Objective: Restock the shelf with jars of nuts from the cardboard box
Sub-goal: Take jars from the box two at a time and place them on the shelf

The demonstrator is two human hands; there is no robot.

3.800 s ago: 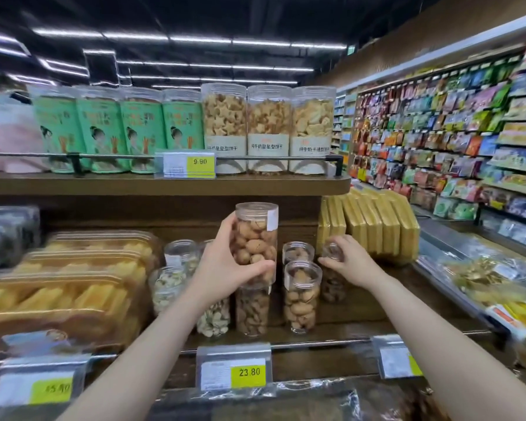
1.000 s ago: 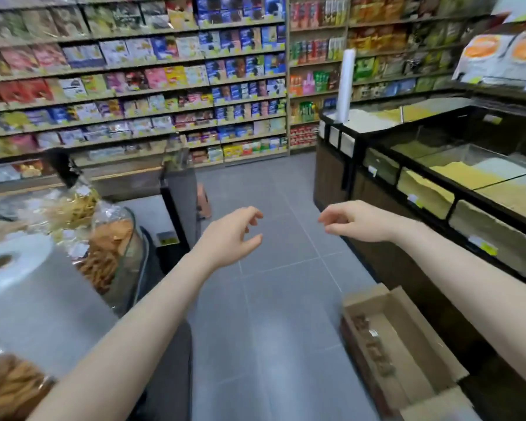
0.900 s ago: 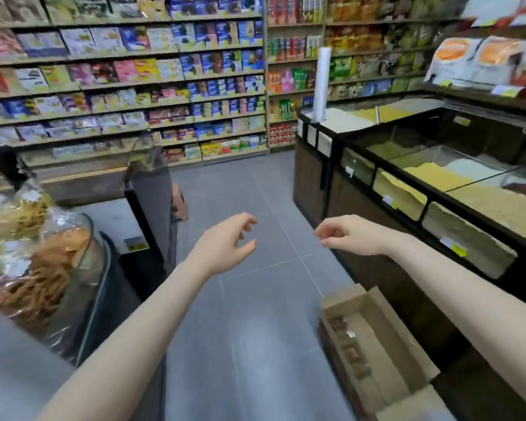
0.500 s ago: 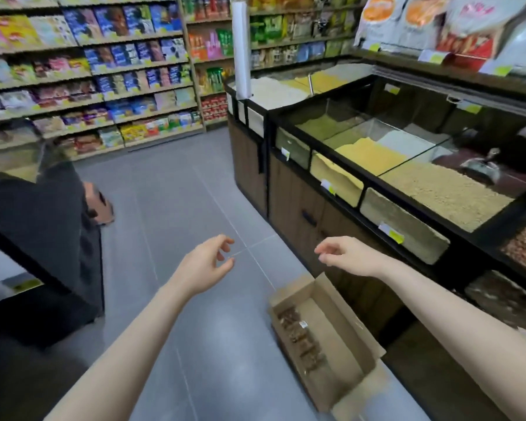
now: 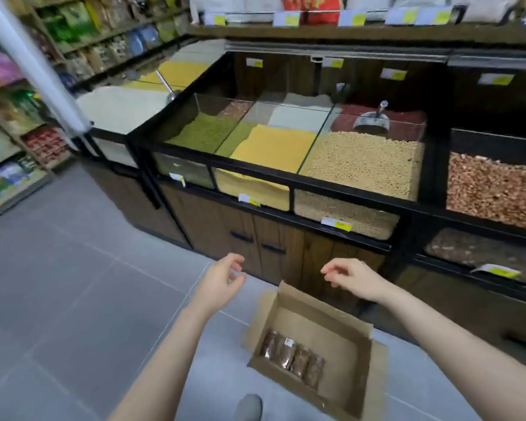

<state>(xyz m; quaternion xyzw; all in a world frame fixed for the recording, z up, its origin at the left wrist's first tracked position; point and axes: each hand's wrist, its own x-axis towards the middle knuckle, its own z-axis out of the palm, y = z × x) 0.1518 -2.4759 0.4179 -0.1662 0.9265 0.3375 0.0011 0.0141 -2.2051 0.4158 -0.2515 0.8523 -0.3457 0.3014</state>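
Brown cardboard box, grey floor

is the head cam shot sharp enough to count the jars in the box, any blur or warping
Head view: the jars in the cardboard box are soft, about four, not certain. Motion blur smears the white pole and the left shelves. Wide-angle distortion bends the bulk bins. Lighting is even. Left hand and right hand are fairly sharp.

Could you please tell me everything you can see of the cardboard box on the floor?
The cardboard box is plain brown, open-topped, with its flaps folded outward. It sits on the grey tiled floor before the wooden cabinet under the bulk bins. A row of about four jars with brown contents lies along its near-left wall; the rest is bare. Neither hand touches it.
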